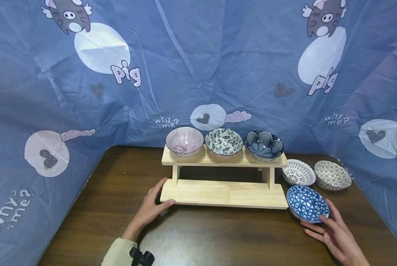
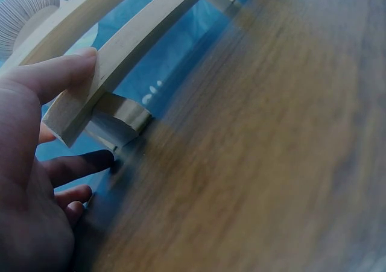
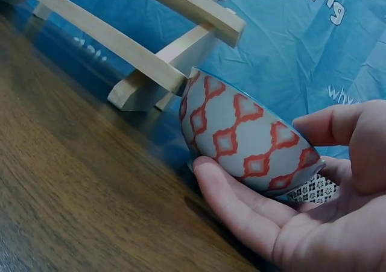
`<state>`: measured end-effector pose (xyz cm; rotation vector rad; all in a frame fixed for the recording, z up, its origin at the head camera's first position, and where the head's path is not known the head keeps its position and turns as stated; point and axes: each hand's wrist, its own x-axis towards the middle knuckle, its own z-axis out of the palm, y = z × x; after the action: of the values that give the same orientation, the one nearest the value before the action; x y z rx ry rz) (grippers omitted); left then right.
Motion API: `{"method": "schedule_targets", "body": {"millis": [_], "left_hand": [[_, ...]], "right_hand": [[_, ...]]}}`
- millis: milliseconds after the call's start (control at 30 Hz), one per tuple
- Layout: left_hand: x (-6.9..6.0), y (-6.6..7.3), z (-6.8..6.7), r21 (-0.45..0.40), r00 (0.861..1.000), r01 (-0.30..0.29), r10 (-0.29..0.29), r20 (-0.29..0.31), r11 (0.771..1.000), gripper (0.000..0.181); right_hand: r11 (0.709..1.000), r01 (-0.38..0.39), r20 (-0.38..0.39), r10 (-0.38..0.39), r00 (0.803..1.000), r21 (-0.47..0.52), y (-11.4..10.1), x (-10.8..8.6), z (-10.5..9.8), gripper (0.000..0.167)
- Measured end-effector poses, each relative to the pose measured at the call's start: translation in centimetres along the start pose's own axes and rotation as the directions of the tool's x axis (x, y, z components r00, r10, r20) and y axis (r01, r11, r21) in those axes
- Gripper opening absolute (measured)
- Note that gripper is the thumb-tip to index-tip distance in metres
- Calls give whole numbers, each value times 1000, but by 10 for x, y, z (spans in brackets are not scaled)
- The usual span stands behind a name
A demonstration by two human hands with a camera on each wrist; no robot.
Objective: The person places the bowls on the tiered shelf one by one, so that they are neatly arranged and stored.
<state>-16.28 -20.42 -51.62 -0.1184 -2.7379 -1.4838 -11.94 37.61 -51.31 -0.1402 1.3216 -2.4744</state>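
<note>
A two-tier wooden stand [image 1: 223, 192] stands on the table. My left hand [image 1: 152, 205] grips the left end of its lower board, the thumb on the front edge [image 2: 75, 73] and the fingers around the end. At the stand's right end my right hand [image 1: 338, 232] holds a small bowl [image 1: 307, 204], blue and white inside. Its outside [image 3: 241, 136] has red diamonds on pale grey. The bowl is tilted off the table, thumb at the rim and fingers underneath, its far edge close to the lower board's corner; whether they touch I cannot tell.
On the upper board sit a pink-striped bowl [image 1: 184, 141], a leaf-patterned bowl [image 1: 224, 142] and a dark blue bowl [image 1: 264, 145]. Right of the stand are a white patterned bowl [image 1: 299, 172] and a grey-beige one [image 1: 333, 175]. A blue printed cloth [image 1: 218, 74] hangs behind the table [image 1: 218, 236].
</note>
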Motion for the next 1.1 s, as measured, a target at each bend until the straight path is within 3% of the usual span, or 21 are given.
{"method": "schedule_targets", "body": {"millis": [300,500,1100], "left_hand": [[1,0,0,-4,1000,14,-14,6,1000,86],[0,0,0,-1,1000,12,-12,8,1000,86],[1,-1,0,-5,1000,-10,10,4,1000,86]], "right_hand": [[994,72,28,-75,997,80,3,0,0,67],[995,79,-33,-77,996,53,3,-3,0,64],[986,102,-37,-98,995,131,-3,-7,0,59]]}}
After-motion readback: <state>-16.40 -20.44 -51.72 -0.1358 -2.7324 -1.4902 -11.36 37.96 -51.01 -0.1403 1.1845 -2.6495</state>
